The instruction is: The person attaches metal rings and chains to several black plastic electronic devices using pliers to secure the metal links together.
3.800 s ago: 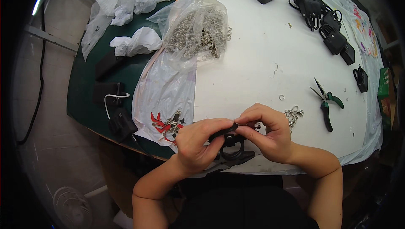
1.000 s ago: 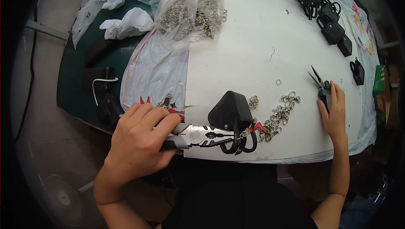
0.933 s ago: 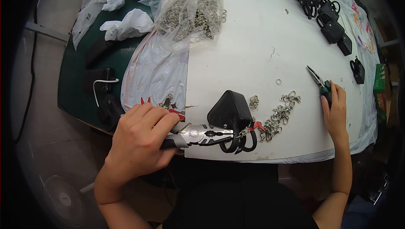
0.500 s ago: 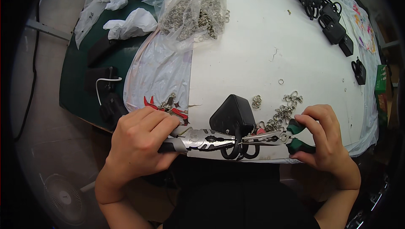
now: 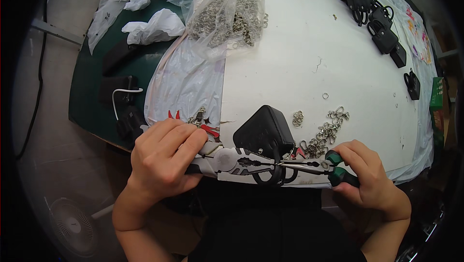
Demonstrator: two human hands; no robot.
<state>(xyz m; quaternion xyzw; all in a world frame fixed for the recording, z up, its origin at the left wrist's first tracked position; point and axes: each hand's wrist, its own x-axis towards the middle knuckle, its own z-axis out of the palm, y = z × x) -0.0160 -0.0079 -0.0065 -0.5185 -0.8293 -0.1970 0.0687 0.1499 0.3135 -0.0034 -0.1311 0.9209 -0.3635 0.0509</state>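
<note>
My left hand (image 5: 166,158) is wrapped round a large pair of pliers (image 5: 229,160) with grey and black handles. In my right hand (image 5: 365,170) are slimmer needle-nose pliers (image 5: 307,165) with green and black grips. The two sets of jaws point at each other and meet at the black cord loop (image 5: 265,179) of a small black case (image 5: 263,129). Whatever tiny metal piece lies between the tips is too small to make out. The case rests near the table's front edge. Beside it lie linked metal clasps and rings (image 5: 325,134).
A small heap of rings (image 5: 297,118) and one loose ring (image 5: 325,96) lie beyond the case. Red pieces with metal clasps (image 5: 210,130) sit by my left hand. A clear bag of metal hardware (image 5: 227,18) stands far left; several black cases (image 5: 384,35) line the far right.
The right pliers' handles have come closer together, and their tips have moved slightly left. My right hand is a little lower. The black case has tipped slightly left.
</note>
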